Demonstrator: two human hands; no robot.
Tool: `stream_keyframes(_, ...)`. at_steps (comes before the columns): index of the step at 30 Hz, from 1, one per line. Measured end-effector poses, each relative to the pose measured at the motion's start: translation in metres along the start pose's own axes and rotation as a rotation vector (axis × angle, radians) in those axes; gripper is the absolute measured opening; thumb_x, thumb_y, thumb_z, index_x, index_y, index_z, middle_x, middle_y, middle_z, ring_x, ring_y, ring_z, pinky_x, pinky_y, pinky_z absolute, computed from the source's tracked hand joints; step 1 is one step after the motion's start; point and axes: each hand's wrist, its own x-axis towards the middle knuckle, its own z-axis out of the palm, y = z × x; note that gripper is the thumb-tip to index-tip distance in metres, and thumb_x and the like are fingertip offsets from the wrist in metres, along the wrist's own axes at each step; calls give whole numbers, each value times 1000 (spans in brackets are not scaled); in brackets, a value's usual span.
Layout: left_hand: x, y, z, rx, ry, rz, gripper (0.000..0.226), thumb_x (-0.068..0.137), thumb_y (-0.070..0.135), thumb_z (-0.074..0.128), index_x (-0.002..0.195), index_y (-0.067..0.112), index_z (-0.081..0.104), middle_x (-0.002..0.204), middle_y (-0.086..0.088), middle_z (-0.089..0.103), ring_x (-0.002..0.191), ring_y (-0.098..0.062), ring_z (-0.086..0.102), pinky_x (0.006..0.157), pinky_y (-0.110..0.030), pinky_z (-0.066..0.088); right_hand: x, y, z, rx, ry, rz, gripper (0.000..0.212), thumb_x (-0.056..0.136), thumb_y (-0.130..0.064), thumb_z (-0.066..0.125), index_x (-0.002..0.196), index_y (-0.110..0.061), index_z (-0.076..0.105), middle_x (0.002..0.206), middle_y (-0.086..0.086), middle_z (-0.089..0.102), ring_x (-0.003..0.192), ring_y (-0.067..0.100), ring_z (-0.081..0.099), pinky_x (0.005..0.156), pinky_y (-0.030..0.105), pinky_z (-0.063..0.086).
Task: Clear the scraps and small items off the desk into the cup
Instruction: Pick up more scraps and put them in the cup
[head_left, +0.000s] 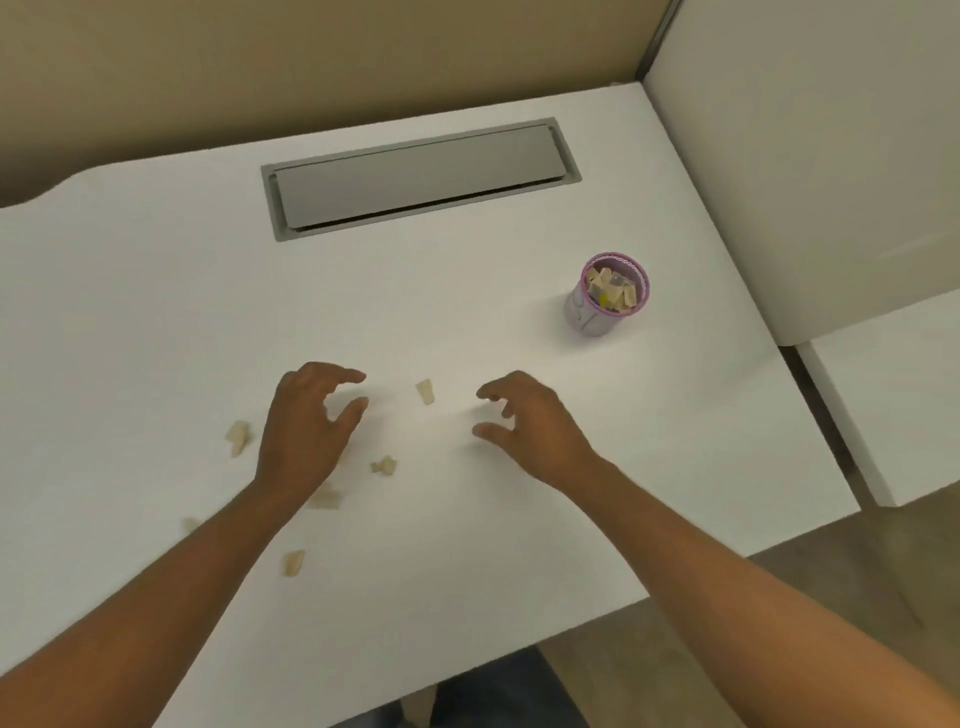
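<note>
Both hands hover over the white table (156, 291), nearer the person than the cup (607, 296); the left hand (306, 431) and right hand (530, 421) have fingers spread and curled, holding nothing; one scrap (425, 392) lies between them; the cup, already holding scraps, stands upright beyond the right hand; more scraps (238, 436) lie around the left hand and wrist.

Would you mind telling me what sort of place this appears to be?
Probably an office workstation: a white desk with a grey cable-access flap set into it, a beige partition panel behind, and a white cabinet alongside.
</note>
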Motion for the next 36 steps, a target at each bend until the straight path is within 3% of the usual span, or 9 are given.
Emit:
stream_keyframes(3,-34,-55,-31,155,10,-95,38,86,31,84,121,24,72,126,-1,62,117,-31,50,92,-52,55,-2,-19,56,-168,-220,33,104,65,-50,91,151,-25,40,147,-1,34,129,23,40,106,37,47)
stream_keyframes(6,-56,-90,-60,195,-162,-299,90,66,64,88,144,39,52,144,4,40,135,-28,38,95,-50,54,9,-42,100,-200,-260,35,126,57,-50,95,158,-24,24,152,0,20,134,23,26,105,35,42)
stream_keyframes(10,-82,-116,-66,258,-428,-260,115,56,66,92,154,46,36,144,4,29,136,-23,39,99,-46,53,32,-74,139,-41,-186,53,82,66,-20,94,138,-18,54,130,0,40,116,22,51,92,27,49)
stream_keyframes(14,-87,-118,-49,209,-360,-143,71,86,30,83,150,29,51,134,-3,42,128,-27,52,101,-40,52,43,-98,157,113,-192,-8,39,76,-3,81,111,-13,67,109,-2,54,83,14,58,80,29,53)
stream_keyframes(18,-80,-108,-40,7,-241,-108,48,96,21,72,143,19,60,131,-4,53,123,-26,55,103,-45,51,43,-101,152,118,-1,-164,17,91,-8,68,105,-17,68,107,-6,60,92,4,60,77,21,52)
stream_keyframes(21,-87,-119,-43,158,44,-99,40,104,35,58,141,20,61,141,-5,56,135,-29,49,112,-48,45,40,-74,141,-154,251,-212,33,100,-24,59,131,-17,59,141,2,53,133,21,50,113,36,42)
stream_keyframes(23,-100,-135,-49,367,184,-193,47,107,40,46,150,20,52,156,-12,47,149,-38,38,125,-56,25,38,-54,139,-329,189,-94,59,103,-42,52,153,-14,38,165,10,29,154,32,24,126,47,22)
stream_keyframes(28,-142,-154,-28,431,-26,-343,72,106,52,18,166,11,17,172,-28,7,160,-48,6,126,-67,15,32,-45,168,-518,86,-39,77,104,-59,29,163,-12,10,172,17,0,158,40,-3,127,58,9)
stream_keyframes(36,-104,-117,0,273,-166,94,68,106,28,40,164,2,17,174,-20,10,163,-34,5,128,-55,25,-2,-93,221,-358,-110,-333,54,111,-34,28,160,-12,26,171,8,14,160,23,3,128,49,15)
